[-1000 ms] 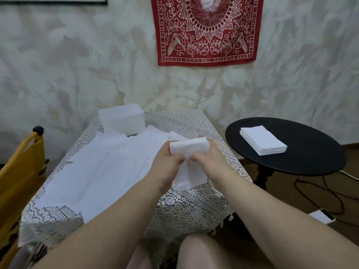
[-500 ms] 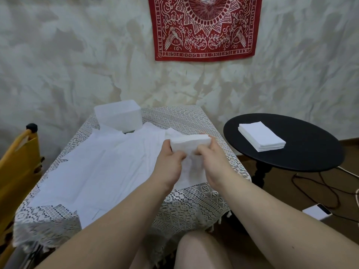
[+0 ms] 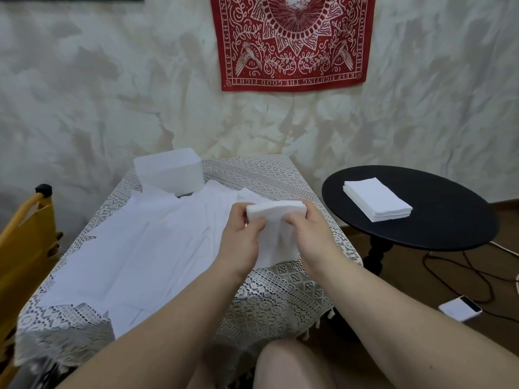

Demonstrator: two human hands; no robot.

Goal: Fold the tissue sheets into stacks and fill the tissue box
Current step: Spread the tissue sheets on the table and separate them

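So we've got both hands up over the right part of the desk (image 3: 283, 290), the one with the lace cloth (image 3: 269, 175) on it. Left hand (image 3: 241, 237) and right hand (image 3: 311, 237) each grip one end of a folded wad of tissue (image 3: 276, 210), fingers curled round it and pinching it, with a loose sheet hanging down between our hands. Under that, a big spread of unfolded tissue sheets (image 3: 134, 256) covers most of the desk, running from the near left edge to the far end. The white tissue box (image 3: 170, 171) sits at the far left of the desk, touching those sheets. Off to the right, a finished stack (image 3: 377, 199) lies on a round black side table (image 3: 449, 220). A phone (image 3: 460, 308) lies on the floor near some cables.
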